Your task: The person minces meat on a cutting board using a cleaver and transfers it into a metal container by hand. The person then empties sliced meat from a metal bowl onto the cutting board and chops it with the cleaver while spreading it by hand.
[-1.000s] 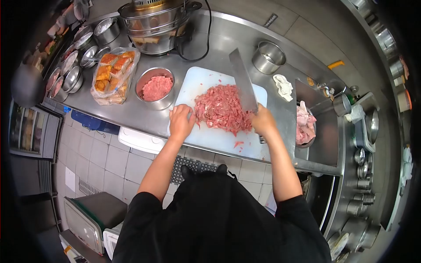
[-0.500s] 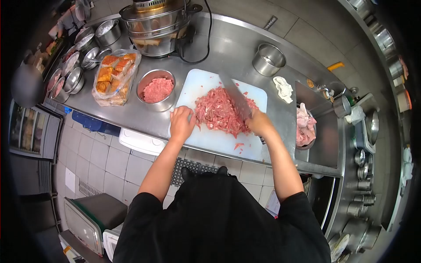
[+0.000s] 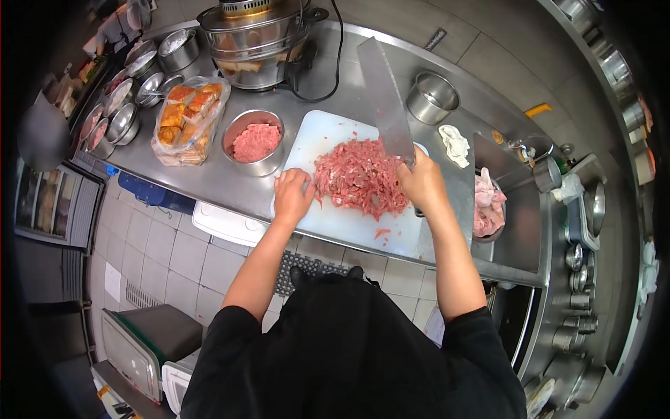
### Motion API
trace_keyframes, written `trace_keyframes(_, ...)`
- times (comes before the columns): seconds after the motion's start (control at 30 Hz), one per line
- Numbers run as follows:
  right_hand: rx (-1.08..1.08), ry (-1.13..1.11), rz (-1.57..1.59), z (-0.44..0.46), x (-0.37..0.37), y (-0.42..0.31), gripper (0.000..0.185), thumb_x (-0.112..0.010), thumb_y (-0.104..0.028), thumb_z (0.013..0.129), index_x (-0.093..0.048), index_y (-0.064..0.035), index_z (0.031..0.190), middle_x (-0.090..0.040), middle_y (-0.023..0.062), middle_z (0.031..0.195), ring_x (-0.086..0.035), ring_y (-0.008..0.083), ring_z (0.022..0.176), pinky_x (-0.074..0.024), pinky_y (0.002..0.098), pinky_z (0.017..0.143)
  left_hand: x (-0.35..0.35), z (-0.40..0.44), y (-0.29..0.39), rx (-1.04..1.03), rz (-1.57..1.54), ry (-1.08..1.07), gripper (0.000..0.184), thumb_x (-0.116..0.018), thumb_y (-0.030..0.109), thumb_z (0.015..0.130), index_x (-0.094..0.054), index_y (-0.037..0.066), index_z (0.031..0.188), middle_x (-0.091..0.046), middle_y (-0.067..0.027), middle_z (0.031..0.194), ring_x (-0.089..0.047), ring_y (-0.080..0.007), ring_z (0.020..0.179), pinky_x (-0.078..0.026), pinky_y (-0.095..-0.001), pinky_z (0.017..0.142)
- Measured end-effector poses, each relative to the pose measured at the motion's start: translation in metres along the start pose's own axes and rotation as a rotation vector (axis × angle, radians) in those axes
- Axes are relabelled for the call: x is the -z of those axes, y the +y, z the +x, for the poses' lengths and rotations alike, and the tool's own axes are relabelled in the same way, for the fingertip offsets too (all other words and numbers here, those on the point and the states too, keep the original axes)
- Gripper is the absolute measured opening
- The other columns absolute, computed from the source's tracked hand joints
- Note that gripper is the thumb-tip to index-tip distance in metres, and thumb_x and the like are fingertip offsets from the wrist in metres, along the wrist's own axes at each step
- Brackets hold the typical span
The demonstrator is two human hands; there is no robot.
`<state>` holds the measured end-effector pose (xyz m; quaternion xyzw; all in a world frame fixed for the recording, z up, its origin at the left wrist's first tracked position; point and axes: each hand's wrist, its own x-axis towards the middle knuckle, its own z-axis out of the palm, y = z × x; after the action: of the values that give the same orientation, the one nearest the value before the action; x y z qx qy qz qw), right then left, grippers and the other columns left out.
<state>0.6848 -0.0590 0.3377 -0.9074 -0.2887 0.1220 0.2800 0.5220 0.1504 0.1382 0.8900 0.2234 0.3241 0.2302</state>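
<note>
My right hand (image 3: 423,183) is wrapped round the handle of a large cleaver (image 3: 385,98), whose blade is raised over the right part of the chopped meat. The pile of chopped red meat (image 3: 359,174) lies on a white cutting board (image 3: 314,133). At the board's left edge rests my left hand (image 3: 293,195), its fingers apart beside the pile and holding nothing. A few small scraps of meat lie near the board's front edge. Left of the board stands a steel bowl (image 3: 271,165) with ground meat (image 3: 257,142) in it.
Bagged orange-brown blocks (image 3: 187,122) and several steel bowls stand at the left. Behind is a corded glass cooker (image 3: 255,52). An empty steel pot (image 3: 433,98) and white cloth (image 3: 455,145) lie right of the board, near a sink holding pale meat (image 3: 488,202).
The cleaver came down into the meat and is now lifted again, its blade higher and more upright. My left hand stays at the board's left edge. The whole view has shifted slightly.
</note>
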Motion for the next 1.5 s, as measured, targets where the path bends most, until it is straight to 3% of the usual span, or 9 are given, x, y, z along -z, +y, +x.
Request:
trace_keyframes(0.07, 0.042, 0.110, 0.000, 0.008, -0.036, 0.019, 0.033, -0.062, -0.020, 0.092, -0.068, -0.0022, 0.119, -0.071, 0.0291, 0.109, -0.069, 0.0439, 0.107, -0.0544, 0.0519, 0.092, -0.001, 0.002, -0.001, -0.003, 0.003, 0.014, 0.015, -0.074, 0.013, 0.082, -0.065, 0.010, 0.093, -0.064, -0.0088, 0.105, -0.057, -0.0326, 0.106, -0.041, -0.0463, 0.092)
trace_keyframes(0.2, -0.067, -0.465, -0.359, 0.029, -0.069, 0.050, 0.035, -0.060, -0.019, 0.091, -0.068, 0.0002, 0.119, -0.072, 0.0279, 0.108, -0.070, 0.0431, 0.103, -0.0552, 0.0514, 0.090, 0.002, 0.002, 0.001, 0.011, 0.001, -0.010, 0.016, -0.074, 0.013, 0.082, -0.065, 0.009, 0.094, -0.064, -0.0094, 0.105, -0.057, -0.0330, 0.106, -0.041, -0.0465, 0.092)
trace_keyframes(0.47, 0.026, 0.013, -0.080, 0.016, -0.045, 0.031, 0.037, -0.062, -0.015, 0.089, -0.067, 0.0005, 0.122, -0.071, 0.0305, 0.110, -0.070, 0.0430, 0.106, -0.0548, 0.0495, 0.093, 0.001, 0.001, 0.001, -0.003, 0.023, 0.007, 0.017, -0.074, 0.012, 0.080, -0.065, 0.009, 0.095, -0.064, -0.0096, 0.104, -0.057, -0.0331, 0.107, -0.041, -0.0446, 0.093)
trace_keyframes(0.6, -0.116, -0.439, -0.304, 0.027, -0.057, 0.042, 0.035, -0.056, -0.009, 0.089, -0.067, -0.0001, 0.121, -0.072, 0.0298, 0.102, -0.072, 0.0432, 0.094, -0.0574, 0.0493, 0.085, 0.002, 0.003, 0.001, -0.010, 0.000, 0.017, 0.017, -0.074, 0.012, 0.080, -0.065, 0.009, 0.095, -0.064, -0.0094, 0.105, -0.057, -0.0328, 0.106, -0.041, -0.0450, 0.092)
trace_keyframes(0.77, 0.058, -0.042, -0.042, 0.016, -0.040, 0.042, 0.033, -0.059, -0.007, 0.086, -0.068, 0.0001, 0.117, -0.072, 0.0293, 0.103, -0.073, 0.0404, 0.097, -0.0568, 0.0499, 0.087, 0.002, -0.001, -0.001, 0.001, -0.006, 0.005, 0.018, -0.075, 0.011, 0.080, -0.065, 0.009, 0.094, -0.064, -0.0090, 0.105, -0.057, -0.0323, 0.105, -0.041, -0.0447, 0.092)
trace_keyframes(0.9, -0.070, -0.369, -0.377, 0.028, -0.069, 0.070, 0.031, -0.060, -0.011, 0.088, -0.068, 0.0004, 0.116, -0.072, 0.0294, 0.105, -0.073, 0.0396, 0.100, -0.0564, 0.0497, 0.089, -0.001, 0.006, -0.001, -0.006, -0.011, 0.020, 0.018, -0.075, 0.011, 0.080, -0.065, 0.009, 0.094, -0.064, -0.0092, 0.104, -0.057, -0.0326, 0.105, -0.041, -0.0443, 0.092)
trace_keyframes(1.33, -0.167, -0.365, -0.209, 0.016, -0.029, 0.037, 0.037, -0.059, -0.008, 0.081, -0.069, 0.0033, 0.115, -0.072, 0.0304, 0.101, -0.073, 0.0423, 0.095, -0.0564, 0.0506, 0.088, -0.001, 0.000, -0.002, 0.013, -0.004, -0.012, 0.017, -0.075, 0.013, 0.081, -0.065, 0.010, 0.094, -0.063, -0.0078, 0.105, -0.057, -0.0320, 0.108, -0.041, -0.0491, 0.096)
trace_keyframes(1.4, -0.066, -0.077, -0.161, 0.012, -0.056, 0.064, 0.033, -0.060, -0.009, 0.082, -0.070, 0.0023, 0.112, -0.073, 0.0290, 0.095, -0.075, 0.0399, 0.087, -0.0585, 0.0489, 0.081, 0.000, -0.001, -0.001, 0.032, -0.013, -0.019, 0.017, -0.075, 0.012, 0.081, -0.065, 0.010, 0.094, -0.063, -0.0077, 0.105, -0.057, -0.0319, 0.108, -0.041, -0.0494, 0.096)
trace_keyframes(1.5, -0.098, -0.303, -0.303, 0.031, -0.063, 0.084, 0.032, -0.061, -0.011, 0.084, -0.071, 0.0008, 0.112, -0.073, 0.0295, 0.094, -0.075, 0.0397, 0.085, -0.0590, 0.0488, 0.078, -0.002, 0.004, -0.003, 0.018, -0.038, 0.000, 0.017, -0.075, 0.012, 0.081, -0.065, 0.010, 0.094, -0.063, -0.0076, 0.104, -0.057, -0.0318, 0.108, -0.041, -0.0500, 0.096)
